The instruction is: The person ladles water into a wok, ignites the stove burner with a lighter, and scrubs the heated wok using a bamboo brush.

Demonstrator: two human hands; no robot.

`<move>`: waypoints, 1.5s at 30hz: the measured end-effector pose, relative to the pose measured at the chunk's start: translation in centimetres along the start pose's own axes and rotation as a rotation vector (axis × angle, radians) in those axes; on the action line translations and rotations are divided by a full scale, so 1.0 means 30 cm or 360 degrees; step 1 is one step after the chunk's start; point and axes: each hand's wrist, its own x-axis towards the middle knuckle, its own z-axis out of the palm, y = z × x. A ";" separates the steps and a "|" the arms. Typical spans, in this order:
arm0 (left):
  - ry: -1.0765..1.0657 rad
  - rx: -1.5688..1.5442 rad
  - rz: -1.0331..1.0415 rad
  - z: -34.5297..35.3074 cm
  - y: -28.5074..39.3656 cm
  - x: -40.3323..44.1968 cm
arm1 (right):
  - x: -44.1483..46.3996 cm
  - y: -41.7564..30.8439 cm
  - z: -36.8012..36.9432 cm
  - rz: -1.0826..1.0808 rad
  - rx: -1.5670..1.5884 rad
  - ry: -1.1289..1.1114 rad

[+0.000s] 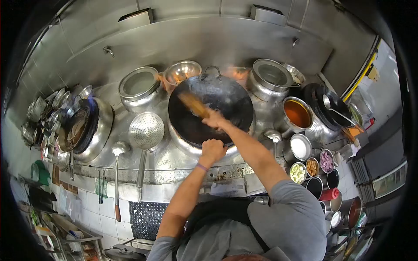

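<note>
A large dark wok (235,104) sits on the centre burner, its far loop handle upright. My right hand (213,119) is over the wok, closed round a tan brush (193,103) that is blurred by motion; the bristle end points to the upper left. At the wok's near rim my left hand (214,150) is closed in a fist on the edge; what lies under its fingers is hidden. Some wet shine shows on the wok's inner surface.
Left of the wok lie a perforated skimmer (146,130) and a ladle (120,148). Lidded pots (138,82) (273,75) stand behind. To the right are a pot of orange-red liquid (297,114), a white-filled pot (301,146), ingredient cups (298,172) and another wok (326,104).
</note>
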 end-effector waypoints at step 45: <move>0.0476 -0.0184 0.0080 0.051 -0.042 -0.008 | -0.299 -0.076 -0.241 0.0199 -0.0286 -0.0744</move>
